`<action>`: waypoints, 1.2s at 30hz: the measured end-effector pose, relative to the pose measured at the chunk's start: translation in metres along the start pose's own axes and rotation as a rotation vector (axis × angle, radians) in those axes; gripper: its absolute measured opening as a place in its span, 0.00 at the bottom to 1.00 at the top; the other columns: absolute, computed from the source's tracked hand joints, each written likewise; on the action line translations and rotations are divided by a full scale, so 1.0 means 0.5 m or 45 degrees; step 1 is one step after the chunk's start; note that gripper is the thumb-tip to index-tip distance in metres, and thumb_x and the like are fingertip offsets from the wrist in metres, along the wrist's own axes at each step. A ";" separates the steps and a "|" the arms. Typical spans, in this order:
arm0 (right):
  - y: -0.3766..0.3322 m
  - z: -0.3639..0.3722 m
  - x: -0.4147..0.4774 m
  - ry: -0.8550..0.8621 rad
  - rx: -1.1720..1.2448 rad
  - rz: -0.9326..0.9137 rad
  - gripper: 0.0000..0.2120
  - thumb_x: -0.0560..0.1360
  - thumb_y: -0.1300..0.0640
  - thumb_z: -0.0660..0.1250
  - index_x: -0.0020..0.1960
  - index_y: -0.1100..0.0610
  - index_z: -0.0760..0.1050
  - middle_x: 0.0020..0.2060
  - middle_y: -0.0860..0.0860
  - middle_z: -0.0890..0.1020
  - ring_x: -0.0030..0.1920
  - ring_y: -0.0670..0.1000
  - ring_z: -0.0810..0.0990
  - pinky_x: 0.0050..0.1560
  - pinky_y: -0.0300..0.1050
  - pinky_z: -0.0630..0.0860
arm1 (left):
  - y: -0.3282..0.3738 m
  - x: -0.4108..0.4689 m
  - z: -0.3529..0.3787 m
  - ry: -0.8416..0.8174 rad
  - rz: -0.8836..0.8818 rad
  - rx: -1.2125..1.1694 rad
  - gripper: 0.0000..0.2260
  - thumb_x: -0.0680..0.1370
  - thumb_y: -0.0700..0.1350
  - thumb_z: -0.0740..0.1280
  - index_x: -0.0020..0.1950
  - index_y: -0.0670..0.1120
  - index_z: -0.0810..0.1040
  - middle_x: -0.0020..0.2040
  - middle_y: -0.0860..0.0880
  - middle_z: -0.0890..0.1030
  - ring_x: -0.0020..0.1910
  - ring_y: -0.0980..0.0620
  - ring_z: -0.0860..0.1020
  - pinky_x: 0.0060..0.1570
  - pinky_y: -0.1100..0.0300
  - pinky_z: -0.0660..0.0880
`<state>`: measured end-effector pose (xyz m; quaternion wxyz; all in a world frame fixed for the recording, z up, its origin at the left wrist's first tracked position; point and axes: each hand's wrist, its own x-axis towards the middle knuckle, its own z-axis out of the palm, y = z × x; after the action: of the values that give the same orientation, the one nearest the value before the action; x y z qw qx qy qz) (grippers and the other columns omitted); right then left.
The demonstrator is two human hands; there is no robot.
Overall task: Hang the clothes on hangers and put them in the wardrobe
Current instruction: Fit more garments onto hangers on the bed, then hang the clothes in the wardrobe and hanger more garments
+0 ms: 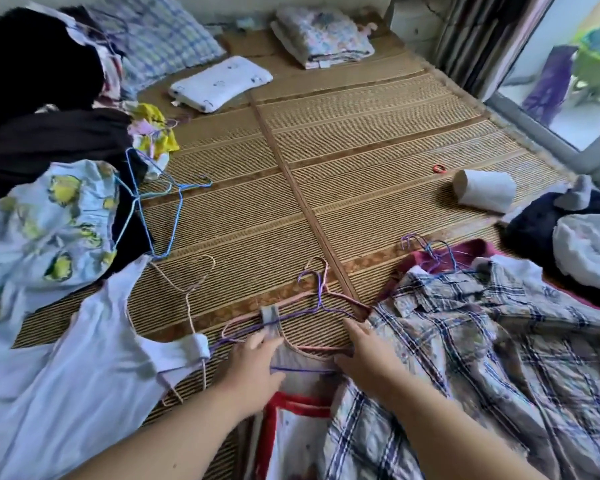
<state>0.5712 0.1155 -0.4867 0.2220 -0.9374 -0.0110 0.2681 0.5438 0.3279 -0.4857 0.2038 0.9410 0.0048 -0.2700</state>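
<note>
**Sleeveless top being worked onto a hanger**

At six o'clock both hands press flat, fingers spread, gripping nothing: the left hand (pixel 253 362) and right hand (pixel 364 351) pin the grey top (pixel 291 358) — probably to steady its neckline around the purple hanger (pixel 312 306). A plaid shirt (pixel 482 341) crowds three o'clock, a white garment (pixel 84 368) eight. Beyond, toward twelve, the woven mat (pixel 326 150) lies open — no wardrobe in view

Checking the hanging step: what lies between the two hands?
Head view: a grey striped tank top on a purple wire hanger lies between left hand and right hand.
</note>
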 end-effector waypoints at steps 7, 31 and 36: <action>0.047 0.089 0.227 0.044 -0.087 0.198 0.39 0.76 0.48 0.63 0.77 0.62 0.45 0.76 0.59 0.49 0.76 0.55 0.48 0.75 0.45 0.49 | -0.122 0.158 0.040 -0.056 0.028 0.148 0.31 0.75 0.53 0.64 0.76 0.55 0.56 0.78 0.45 0.52 0.75 0.45 0.54 0.72 0.56 0.51; -0.125 -0.099 -0.081 0.075 -0.065 -0.440 0.07 0.78 0.51 0.62 0.52 0.53 0.74 0.40 0.53 0.81 0.39 0.53 0.76 0.37 0.44 0.65 | 0.121 -0.092 -0.121 0.691 0.123 -0.357 0.14 0.80 0.54 0.57 0.63 0.54 0.74 0.56 0.50 0.81 0.56 0.44 0.76 0.49 0.56 0.69; -0.246 -0.187 -0.227 0.025 -0.080 -0.648 0.09 0.78 0.50 0.62 0.55 0.51 0.76 0.36 0.46 0.77 0.37 0.48 0.74 0.38 0.41 0.68 | 0.141 -0.274 -0.216 0.964 0.049 -0.489 0.12 0.80 0.55 0.58 0.51 0.50 0.77 0.46 0.50 0.84 0.47 0.44 0.80 0.40 0.57 0.71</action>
<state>0.5335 0.1719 -0.3073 0.2532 -0.9135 -0.2526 0.1939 0.4899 0.3187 -0.3058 0.3643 0.9186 0.1119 0.1043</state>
